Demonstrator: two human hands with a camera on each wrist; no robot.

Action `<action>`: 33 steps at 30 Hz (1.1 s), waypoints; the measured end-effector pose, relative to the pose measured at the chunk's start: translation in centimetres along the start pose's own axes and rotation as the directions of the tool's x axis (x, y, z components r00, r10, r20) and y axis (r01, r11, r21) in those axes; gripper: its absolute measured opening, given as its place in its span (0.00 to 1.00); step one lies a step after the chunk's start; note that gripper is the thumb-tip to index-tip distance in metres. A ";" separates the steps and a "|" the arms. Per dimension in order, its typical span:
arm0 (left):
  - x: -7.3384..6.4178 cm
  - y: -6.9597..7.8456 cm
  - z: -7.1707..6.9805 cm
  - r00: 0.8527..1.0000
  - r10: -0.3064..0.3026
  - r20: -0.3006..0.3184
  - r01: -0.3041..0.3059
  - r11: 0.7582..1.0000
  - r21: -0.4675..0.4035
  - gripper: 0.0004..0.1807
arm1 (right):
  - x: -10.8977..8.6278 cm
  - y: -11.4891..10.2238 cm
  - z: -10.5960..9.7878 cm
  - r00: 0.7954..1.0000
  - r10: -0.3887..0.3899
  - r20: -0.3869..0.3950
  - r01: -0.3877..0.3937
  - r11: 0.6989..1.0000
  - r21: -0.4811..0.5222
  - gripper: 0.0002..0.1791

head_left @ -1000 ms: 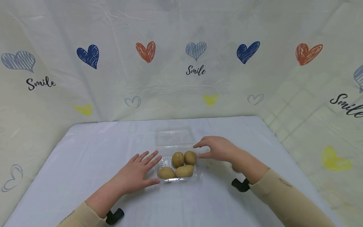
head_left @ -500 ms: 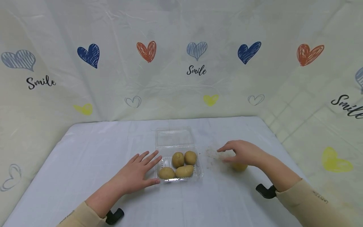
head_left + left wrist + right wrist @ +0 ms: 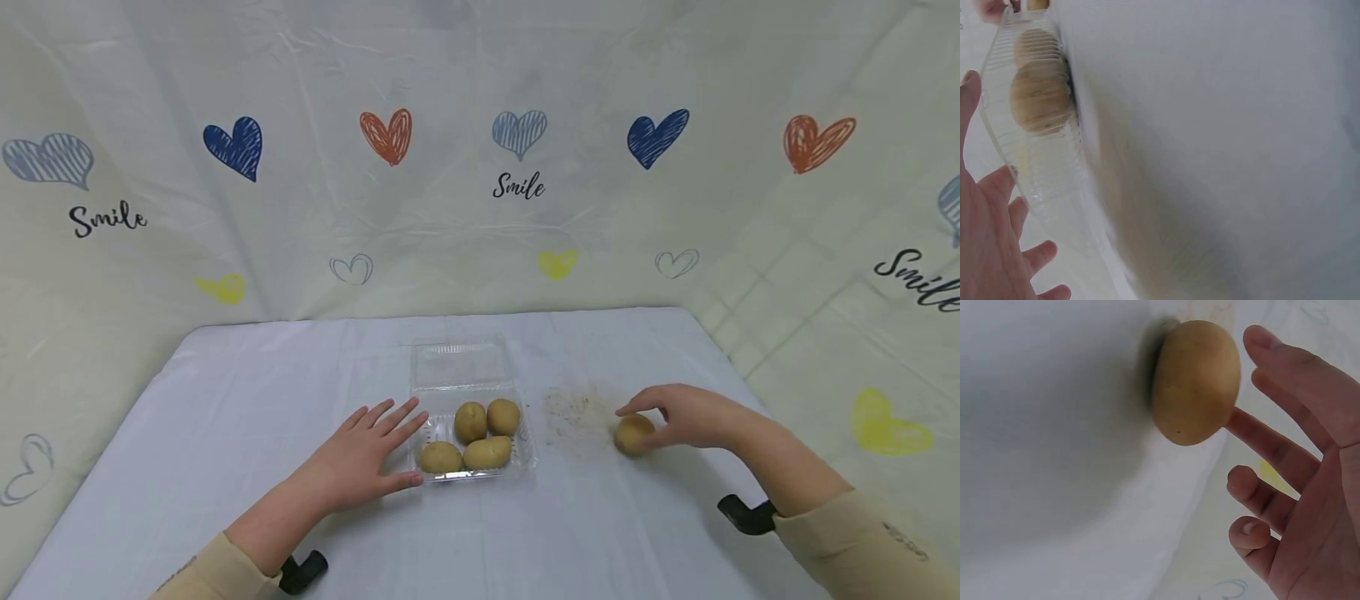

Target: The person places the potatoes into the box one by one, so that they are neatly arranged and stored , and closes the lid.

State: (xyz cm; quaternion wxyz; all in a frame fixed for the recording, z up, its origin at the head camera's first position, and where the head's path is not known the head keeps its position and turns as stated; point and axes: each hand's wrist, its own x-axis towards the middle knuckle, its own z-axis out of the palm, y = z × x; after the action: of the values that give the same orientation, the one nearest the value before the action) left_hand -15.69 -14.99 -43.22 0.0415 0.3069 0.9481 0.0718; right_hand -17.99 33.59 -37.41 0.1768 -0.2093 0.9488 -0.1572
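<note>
A potato (image 3: 634,435) lies on the white cloth to the right. My right hand (image 3: 697,417) hovers over it, thumb and fingers spread around its near side; in the right wrist view the thumb (image 3: 1304,375) stands apart from the potato's skin. A clear plastic clamshell box (image 3: 474,479) lies with its lid (image 3: 461,364) laid back, and several potatoes sit in its base. My left hand (image 3: 363,462) is spread flat with fingertips right at the box's left rim. In the left wrist view two potatoes show through the ribbed wall (image 3: 1035,181).
Brown dirt specks (image 3: 573,410) are scattered on the cloth between the box and the loose potato. The white tablecloth (image 3: 300,375) reaches back to a curtain (image 3: 450,208) printed with hearts. Black straps or mounts (image 3: 303,572) sit at both wrists.
My right hand has moved from the box's right rim out to the right, reaching the loose potato, which is now in plain view. My left hand and the box stay put.
</note>
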 end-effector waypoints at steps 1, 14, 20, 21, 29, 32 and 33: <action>0.0 0.0 0.0 1.000 0.000 0.000 0.000 1.000 -0.003 0.48 | 0.0 0.2 0.2 1.000 -0.010 0.002 0.010 1.000 -0.002 0.26; -0.1 -0.1 0.2 1.000 -0.008 0.003 0.008 1.000 -0.016 0.47 | 0.7 1.1 1.4 0.994 -0.096 -0.049 0.088 0.985 -0.148 0.24; -0.2 0.0 0.0 1.000 -0.006 0.006 0.006 1.000 -0.010 0.48 | 1.2 1.2 1.2 1.000 -0.025 -0.019 0.022 0.993 -0.115 0.24; -0.2 0.0 0.0 1.000 -0.005 0.005 0.005 1.000 -0.015 0.47 | 1.2 1.1 1.2 1.000 -0.012 -0.012 0.011 0.995 -0.101 0.24; -0.2 0.1 -0.1 1.000 0.001 0.002 -0.001 1.000 -0.016 0.48 | 1.6 1.2 1.2 0.999 0.042 0.011 -0.041 0.997 -0.067 0.26; -0.3 0.0 -0.1 1.000 0.003 0.000 -0.003 1.000 -0.017 0.48 | 1.7 1.3 1.4 0.999 0.037 0.005 -0.037 0.996 -0.079 0.26; -0.3 0.0 -0.1 1.000 0.002 0.000 -0.002 1.000 -0.019 0.47 | 1.7 1.2 1.5 0.999 0.044 0.001 -0.044 0.996 -0.078 0.26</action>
State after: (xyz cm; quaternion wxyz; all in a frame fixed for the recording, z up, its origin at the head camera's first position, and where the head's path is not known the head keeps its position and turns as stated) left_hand -15.48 -15.17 -43.09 0.0442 0.3076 0.9471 0.0807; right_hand -19.28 33.52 -39.66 0.1730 -0.1952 0.9584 -0.1157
